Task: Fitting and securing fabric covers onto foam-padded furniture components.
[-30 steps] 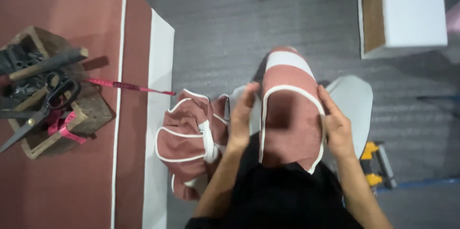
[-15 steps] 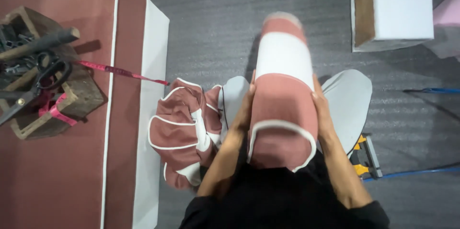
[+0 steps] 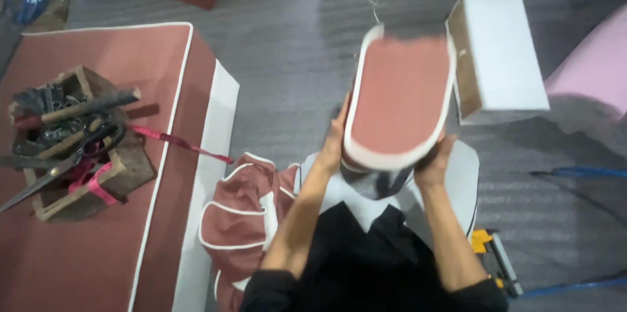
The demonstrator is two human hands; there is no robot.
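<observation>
I hold up a rust-red cushion piece (image 3: 400, 93) with white piping, its rounded flat face toward the camera. My left hand (image 3: 334, 142) grips its left lower edge and my right hand (image 3: 434, 158) grips its right lower edge. Below it, on my lap, lies a pale grey foam pad (image 3: 457, 181). A heap of rust-red covers with white piping (image 3: 238, 220) lies on the floor by my left arm.
A large rust-red cushion with white piping (image 3: 98, 220) lies at the left, carrying a wooden tool box (image 3: 68, 139) with scissors (image 3: 78, 152) and a red strap (image 3: 176, 142). A white foam block (image 3: 503, 50) stands at the right. A yellow-black tool (image 3: 493, 260) lies on the grey carpet.
Both hands have raised the cushion piece off my lap and tipped it up, so its flat red face now shows. The camera view has shifted upward.
</observation>
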